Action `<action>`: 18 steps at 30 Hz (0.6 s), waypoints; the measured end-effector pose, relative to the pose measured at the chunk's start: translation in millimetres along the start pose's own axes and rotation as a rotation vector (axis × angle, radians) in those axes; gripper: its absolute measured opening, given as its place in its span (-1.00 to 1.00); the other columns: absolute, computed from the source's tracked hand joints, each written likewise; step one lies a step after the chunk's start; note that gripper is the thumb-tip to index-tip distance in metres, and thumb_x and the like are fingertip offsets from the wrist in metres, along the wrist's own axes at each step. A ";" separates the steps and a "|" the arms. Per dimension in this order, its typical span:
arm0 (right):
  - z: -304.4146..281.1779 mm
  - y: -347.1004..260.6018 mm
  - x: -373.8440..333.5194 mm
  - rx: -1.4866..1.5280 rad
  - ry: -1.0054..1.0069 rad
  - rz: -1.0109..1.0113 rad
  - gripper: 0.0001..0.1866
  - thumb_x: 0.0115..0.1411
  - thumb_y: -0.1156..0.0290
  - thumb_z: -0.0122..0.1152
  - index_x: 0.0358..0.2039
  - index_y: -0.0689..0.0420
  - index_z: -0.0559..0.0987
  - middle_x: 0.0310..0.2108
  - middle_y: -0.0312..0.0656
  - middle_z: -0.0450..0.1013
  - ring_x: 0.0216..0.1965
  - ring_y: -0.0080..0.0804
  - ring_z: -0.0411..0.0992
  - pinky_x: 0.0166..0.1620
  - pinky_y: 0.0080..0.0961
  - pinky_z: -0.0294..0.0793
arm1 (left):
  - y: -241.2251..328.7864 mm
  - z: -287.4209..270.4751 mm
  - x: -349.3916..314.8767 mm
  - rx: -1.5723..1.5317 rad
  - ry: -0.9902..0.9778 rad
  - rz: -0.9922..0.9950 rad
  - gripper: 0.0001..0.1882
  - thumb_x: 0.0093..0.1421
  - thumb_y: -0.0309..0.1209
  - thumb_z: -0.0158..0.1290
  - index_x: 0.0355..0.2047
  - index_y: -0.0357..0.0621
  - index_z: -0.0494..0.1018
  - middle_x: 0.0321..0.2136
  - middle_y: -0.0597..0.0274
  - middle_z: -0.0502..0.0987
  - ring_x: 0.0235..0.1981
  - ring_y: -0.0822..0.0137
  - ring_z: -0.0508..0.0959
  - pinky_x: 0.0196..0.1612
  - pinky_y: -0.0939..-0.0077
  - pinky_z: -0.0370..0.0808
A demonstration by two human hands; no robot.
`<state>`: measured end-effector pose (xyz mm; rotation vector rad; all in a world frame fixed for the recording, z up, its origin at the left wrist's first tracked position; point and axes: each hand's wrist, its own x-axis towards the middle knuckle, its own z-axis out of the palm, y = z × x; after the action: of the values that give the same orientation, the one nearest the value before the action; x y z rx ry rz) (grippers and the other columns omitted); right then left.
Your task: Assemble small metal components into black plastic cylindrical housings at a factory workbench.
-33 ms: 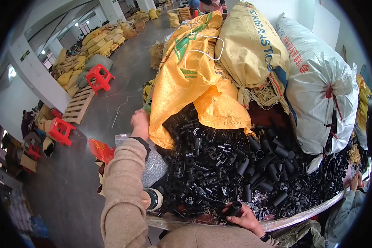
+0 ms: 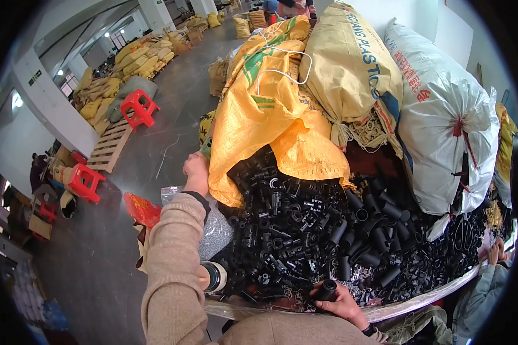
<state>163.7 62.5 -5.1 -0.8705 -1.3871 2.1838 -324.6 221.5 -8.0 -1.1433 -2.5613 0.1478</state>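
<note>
Well, tube [image 2: 327,291] in right grip [image 2: 345,305].

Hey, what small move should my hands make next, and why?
Perhaps bring your left hand in toward your right hand: the right holds a black cylinder by the loose black parts, while the left is stretched out beside the orange sack.

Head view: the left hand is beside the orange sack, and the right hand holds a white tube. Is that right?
Not quite: the tube in the right hand is black, not white, as the head view shows. The left hand is indeed beside the orange sack.
</note>
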 end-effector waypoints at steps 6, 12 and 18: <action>-0.2 1.5 0.2 -0.036 -0.024 -0.032 -0.60 -0.06 0.53 0.20 -0.17 0.25 0.34 -0.27 -0.25 0.39 -0.25 -0.61 0.29 -0.13 -0.64 0.27 | 10.5 14.8 -3.8 -0.022 0.054 0.070 -0.74 0.05 -0.33 -0.18 -0.28 -0.20 0.29 -0.45 0.11 0.40 -0.52 0.11 0.52 -0.78 0.15 0.36; -0.5 4.6 2.2 0.044 -0.024 -0.018 -0.60 -0.04 0.53 0.19 -0.16 0.26 0.33 -0.27 -0.26 0.39 -0.25 -0.62 0.30 -0.13 -0.65 0.28 | 7.9 8.5 -14.8 -0.149 0.086 0.071 -0.74 0.06 -0.32 -0.16 -0.27 -0.20 0.24 -0.42 0.06 0.38 -0.49 0.08 0.52 -0.69 0.15 0.40; -2.7 7.5 -1.8 0.084 -0.025 0.023 -0.58 -0.06 0.57 0.20 -0.15 0.22 0.33 -0.28 -0.26 0.40 -0.23 -0.59 0.30 -0.12 -0.63 0.27 | 13.0 -31.6 -39.2 -0.389 -0.076 0.117 -0.74 0.09 -0.31 -0.20 -0.27 -0.23 0.20 -0.35 -0.08 0.36 -0.34 -0.07 0.46 -0.36 0.21 0.45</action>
<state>166.8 60.0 -12.2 -0.8355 -1.2925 2.2598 -280.3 200.0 8.7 -1.4496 -2.6623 -0.2991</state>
